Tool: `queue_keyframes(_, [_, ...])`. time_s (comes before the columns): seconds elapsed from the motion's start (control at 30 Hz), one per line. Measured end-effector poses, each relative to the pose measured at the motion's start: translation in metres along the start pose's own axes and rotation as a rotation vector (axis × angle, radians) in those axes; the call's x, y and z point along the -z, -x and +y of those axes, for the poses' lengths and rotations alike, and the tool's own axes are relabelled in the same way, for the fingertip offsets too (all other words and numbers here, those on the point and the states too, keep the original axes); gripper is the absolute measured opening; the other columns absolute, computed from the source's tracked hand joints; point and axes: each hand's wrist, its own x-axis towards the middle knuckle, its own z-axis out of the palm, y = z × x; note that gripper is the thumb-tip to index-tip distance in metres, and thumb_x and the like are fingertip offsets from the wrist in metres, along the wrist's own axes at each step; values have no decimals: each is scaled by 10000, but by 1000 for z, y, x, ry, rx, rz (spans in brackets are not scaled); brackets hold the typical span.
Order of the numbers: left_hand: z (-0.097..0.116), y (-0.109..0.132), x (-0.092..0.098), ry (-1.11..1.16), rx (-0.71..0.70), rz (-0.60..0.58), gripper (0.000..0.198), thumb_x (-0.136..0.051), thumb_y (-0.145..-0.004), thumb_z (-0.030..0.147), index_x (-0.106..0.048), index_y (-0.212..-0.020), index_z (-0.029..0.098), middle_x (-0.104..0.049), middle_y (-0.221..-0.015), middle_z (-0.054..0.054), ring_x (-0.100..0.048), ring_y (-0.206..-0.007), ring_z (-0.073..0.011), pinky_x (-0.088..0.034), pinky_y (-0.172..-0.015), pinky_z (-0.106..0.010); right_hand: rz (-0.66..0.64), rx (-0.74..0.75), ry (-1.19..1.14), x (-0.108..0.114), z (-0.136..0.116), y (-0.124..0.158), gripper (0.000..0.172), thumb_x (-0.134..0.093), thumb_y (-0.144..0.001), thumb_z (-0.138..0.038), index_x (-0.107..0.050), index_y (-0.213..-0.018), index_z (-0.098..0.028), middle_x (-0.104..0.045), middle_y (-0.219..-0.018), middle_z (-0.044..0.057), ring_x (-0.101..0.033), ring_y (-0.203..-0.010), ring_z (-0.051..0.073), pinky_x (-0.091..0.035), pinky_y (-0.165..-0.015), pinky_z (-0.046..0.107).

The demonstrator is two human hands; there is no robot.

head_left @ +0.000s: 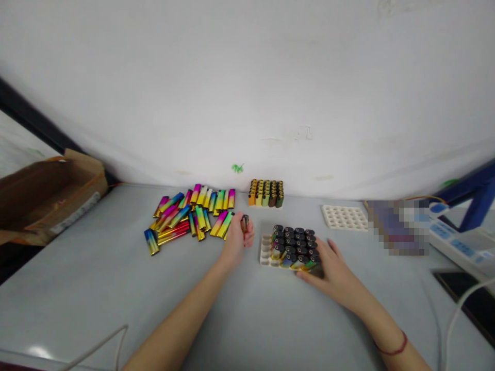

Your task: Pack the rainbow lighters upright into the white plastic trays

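Note:
My left hand [237,238] is closed round a lighter [245,222], held upright just right of a loose pile of rainbow-coloured lighters [189,216]. My right hand [333,268] lies with fingers spread against the right front side of a white tray [266,251] that is mostly filled with upright lighters [296,246]. The tray's left column of slots stands bare.
A second full tray of lighters [266,193] stands by the wall. An unfilled white tray [345,217] lies to the right, beside a blurred patch. A cardboard box [46,193] sits at far left. A power strip [460,242], cables and a dark phone [469,299] are at right.

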Motion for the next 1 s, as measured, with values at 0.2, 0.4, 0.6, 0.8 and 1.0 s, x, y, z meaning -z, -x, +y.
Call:
queue_keyframes(0.2, [-1, 5, -5, 4, 11, 6, 441, -363, -844, 460, -358, -487, 201, -216, -403, 81, -143, -359, -53, -151, -359, -156, -13, 1, 10, 1, 0, 0, 702, -604, -862, -521, -383, -1426, -166, -491, -1463, 202, -416, -1387, 333, -198, -1163, 639])
queue_keyframes(0.4, [-1, 10, -6, 70, 6, 51, 443, -406, -842, 521, -366, -537, 203, -218, -433, 91, -144, -373, -52, -161, -363, -153, -2, 11, 8, -2, 2, 1, 711, -607, -861, -524, -374, -1433, -170, -501, -1455, 202, -419, -1384, 343, -203, -1156, 650])
queue_keyframes(0.6, [-3, 10, -4, 62, 24, 47, 481, -432, -822, 578, -360, -530, 202, -220, -428, 90, -150, -362, -47, -157, -359, -156, 5, 23, 15, -3, 4, 1, 725, -604, -863, -537, -362, -1441, -173, -507, -1450, 200, -428, -1378, 343, -208, -1154, 651])
queue_keyframes(0.8, [1, 11, -5, 26, 18, 59, 437, -392, -851, 461, -363, -502, 199, -207, -419, 84, -139, -361, -50, -147, -362, -157, 13, 27, 5, -1, 3, 1, 734, -607, -866, -519, -346, -1467, -188, -510, -1451, 187, -430, -1376, 341, -210, -1153, 651])
queue_keyframes(1.0, [-1, 12, -4, 35, 2, 68, 465, -424, -861, 547, -392, -558, 196, -257, -455, 84, -191, -374, -52, -178, -376, -166, 14, 17, 1, -1, 2, 0, 736, -611, -861, -512, -360, -1466, -177, -508, -1451, 195, -433, -1373, 344, -214, -1149, 651])
